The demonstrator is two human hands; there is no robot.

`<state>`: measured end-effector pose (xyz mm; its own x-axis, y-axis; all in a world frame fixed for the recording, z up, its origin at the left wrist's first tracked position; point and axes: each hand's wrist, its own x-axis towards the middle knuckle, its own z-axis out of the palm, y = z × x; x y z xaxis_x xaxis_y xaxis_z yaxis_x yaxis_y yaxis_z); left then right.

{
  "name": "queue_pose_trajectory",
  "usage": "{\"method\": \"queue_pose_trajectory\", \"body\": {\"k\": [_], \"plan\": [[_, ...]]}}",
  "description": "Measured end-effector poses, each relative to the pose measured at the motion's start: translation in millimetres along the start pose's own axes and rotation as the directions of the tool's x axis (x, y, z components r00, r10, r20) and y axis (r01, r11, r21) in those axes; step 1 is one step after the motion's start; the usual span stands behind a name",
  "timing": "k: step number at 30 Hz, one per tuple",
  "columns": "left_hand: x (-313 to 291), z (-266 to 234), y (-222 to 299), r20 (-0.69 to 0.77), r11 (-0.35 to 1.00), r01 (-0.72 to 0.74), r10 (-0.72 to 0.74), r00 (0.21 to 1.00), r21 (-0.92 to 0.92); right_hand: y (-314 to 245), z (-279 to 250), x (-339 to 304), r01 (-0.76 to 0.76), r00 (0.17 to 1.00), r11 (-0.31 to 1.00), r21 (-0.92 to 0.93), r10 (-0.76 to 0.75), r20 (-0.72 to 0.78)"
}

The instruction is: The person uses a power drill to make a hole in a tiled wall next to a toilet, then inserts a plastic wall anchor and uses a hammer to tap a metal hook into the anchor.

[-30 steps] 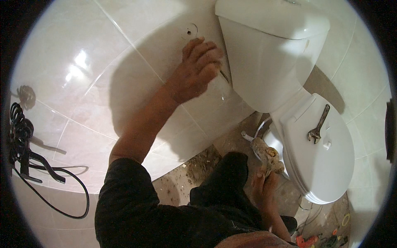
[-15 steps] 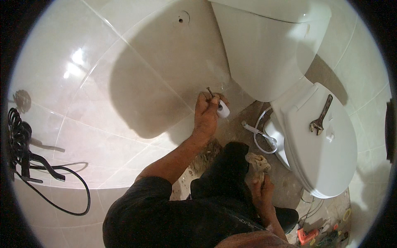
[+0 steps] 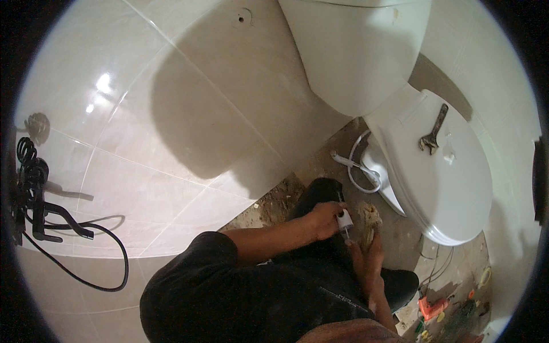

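Note:
My left hand (image 3: 327, 220) is closed around a small white fitting (image 3: 344, 219) with a dark hole in it, held over my bent knee. A thin shiny piece (image 3: 346, 234) shows just below the fitting; I cannot tell if it is a screw. My right hand (image 3: 369, 257) is beside it, its fingers gripping a crumpled beige cloth (image 3: 372, 216). The right thumb reaches toward the fitting, though contact is unclear. An adjustable wrench (image 3: 436, 130) lies on the closed white toilet lid (image 3: 446, 188) to the right.
The toilet tank (image 3: 360, 51) stands against the tiled wall (image 3: 189, 114), which has a drilled hole (image 3: 241, 19). A white hose with a sprayer (image 3: 343, 160) rests beside the toilet base. Black coiled hose (image 3: 26, 154) hangs at far left. An orange power tool (image 3: 432, 307) lies at lower right.
My left hand has come down from near the wall to my knee, bringing the white fitting close to my right hand. The screw that stuck up from it no longer shows clearly.

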<state>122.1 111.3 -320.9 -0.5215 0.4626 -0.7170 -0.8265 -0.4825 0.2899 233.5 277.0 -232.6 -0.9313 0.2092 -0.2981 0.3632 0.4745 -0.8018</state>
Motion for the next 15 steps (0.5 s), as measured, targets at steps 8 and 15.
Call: {"method": "queue_pose_trajectory", "body": {"k": [8, 15], "plan": [[-6.8, 49.6, -79.2, 0.167, 0.886, -0.083, 0.007, 0.986, 0.456, 43.2, -21.4, -46.1, 0.022, 0.971, 0.999, -0.03, -0.028, -0.237], [-27.7, 100.8, -130.2, 0.431, 0.939, 0.165, -0.288, 0.855, 0.301, 85.4, -48.2, -111.2, 0.117, 0.811, 0.992, 0.044, -0.07, -0.581]]}}
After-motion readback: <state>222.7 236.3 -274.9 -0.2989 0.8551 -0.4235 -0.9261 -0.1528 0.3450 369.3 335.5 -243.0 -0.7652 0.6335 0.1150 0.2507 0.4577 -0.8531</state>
